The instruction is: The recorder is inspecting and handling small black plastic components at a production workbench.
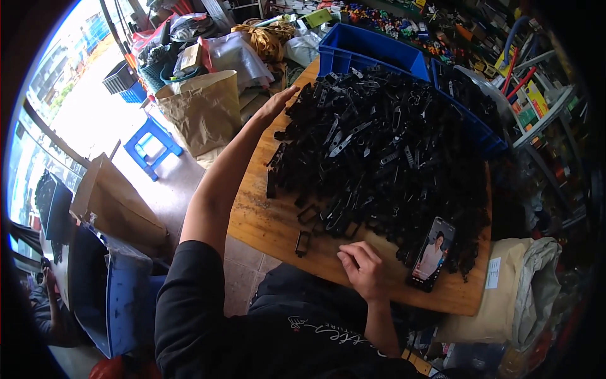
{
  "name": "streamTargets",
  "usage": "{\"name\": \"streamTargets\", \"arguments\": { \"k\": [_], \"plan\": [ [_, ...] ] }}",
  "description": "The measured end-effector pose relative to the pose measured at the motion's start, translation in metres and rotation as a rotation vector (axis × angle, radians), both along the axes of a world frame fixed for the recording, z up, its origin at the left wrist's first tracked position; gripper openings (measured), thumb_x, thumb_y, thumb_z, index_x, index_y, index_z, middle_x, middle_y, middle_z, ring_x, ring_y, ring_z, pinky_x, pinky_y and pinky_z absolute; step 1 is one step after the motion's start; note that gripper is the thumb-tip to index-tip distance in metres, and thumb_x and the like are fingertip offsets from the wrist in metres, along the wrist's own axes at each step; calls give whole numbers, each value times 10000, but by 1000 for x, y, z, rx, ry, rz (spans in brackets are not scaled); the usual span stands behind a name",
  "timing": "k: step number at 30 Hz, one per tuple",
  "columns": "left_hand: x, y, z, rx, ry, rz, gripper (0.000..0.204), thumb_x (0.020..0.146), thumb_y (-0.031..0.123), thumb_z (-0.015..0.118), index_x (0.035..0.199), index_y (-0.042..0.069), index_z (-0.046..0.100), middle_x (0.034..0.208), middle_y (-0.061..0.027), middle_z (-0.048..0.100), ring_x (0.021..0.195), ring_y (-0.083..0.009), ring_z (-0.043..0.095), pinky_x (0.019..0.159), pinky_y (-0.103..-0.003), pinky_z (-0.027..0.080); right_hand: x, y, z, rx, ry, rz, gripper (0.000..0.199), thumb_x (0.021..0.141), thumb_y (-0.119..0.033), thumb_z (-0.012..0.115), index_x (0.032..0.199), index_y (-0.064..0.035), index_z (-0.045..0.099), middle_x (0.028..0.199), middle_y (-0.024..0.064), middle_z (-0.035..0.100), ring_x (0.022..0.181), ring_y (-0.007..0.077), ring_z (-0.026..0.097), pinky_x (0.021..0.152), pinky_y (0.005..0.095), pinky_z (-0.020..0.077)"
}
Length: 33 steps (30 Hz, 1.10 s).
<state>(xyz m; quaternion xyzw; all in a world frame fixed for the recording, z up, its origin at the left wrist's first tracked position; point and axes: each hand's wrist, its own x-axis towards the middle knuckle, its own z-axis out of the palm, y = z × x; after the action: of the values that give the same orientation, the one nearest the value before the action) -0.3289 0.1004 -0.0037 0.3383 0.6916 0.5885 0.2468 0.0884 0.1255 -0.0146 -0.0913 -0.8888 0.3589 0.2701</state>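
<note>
A large heap of small black plastic parts (372, 139) covers most of the wooden table (259, 215). At the heap's far left side is my left hand (281, 103), its fingers stretched out and held close together against the edge of the parts. My right hand (363, 268) lies by the table's front edge with curled fingers, and nothing shows in them. A black rectangular frame-like piece (302, 243) lies left of it, apart from the heap. To the right of that hand, a phone (432, 254) with a lit screen leans on the heap's near side.
A blue bin (372, 47) stands at the table's far edge, with a second blue bin (470, 114) of black parts to its right. A paper sack (499, 297) sits at the near right. Leftward are a blue stool (151, 146), paper bags (199, 110) and another person's arm (53, 297).
</note>
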Motion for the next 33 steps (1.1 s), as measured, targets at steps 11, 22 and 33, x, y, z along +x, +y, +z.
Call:
{"name": "streamTargets", "arguments": {
  "k": [11,22,33],
  "plan": [
    [192,-129,-5,-476,945,500,337,773,286,621,1034,75,593,913,-73,580,856,-239,557,724,-356,444,19,3,4,46,173,-6,120,739,-38,664,846,-40,611,762,67,587,661,209,569,583,285,464],
    [199,-139,-31,-292,801,550,220,773,84,585,992,70,594,888,-73,615,833,-228,575,750,-318,433,163,97,18,2,73,-1138,171,791,-79,627,946,-7,615,842,72,613,700,153,544,665,259,445],
    [275,-145,3,241,-179,49,288,716,15,502,990,-54,556,808,-106,580,745,-174,578,666,-263,459,180,109,-5,49,-99,-1072,86,758,-21,597,841,-24,580,808,108,575,741,250,538,686,344,434]
  ]
}}
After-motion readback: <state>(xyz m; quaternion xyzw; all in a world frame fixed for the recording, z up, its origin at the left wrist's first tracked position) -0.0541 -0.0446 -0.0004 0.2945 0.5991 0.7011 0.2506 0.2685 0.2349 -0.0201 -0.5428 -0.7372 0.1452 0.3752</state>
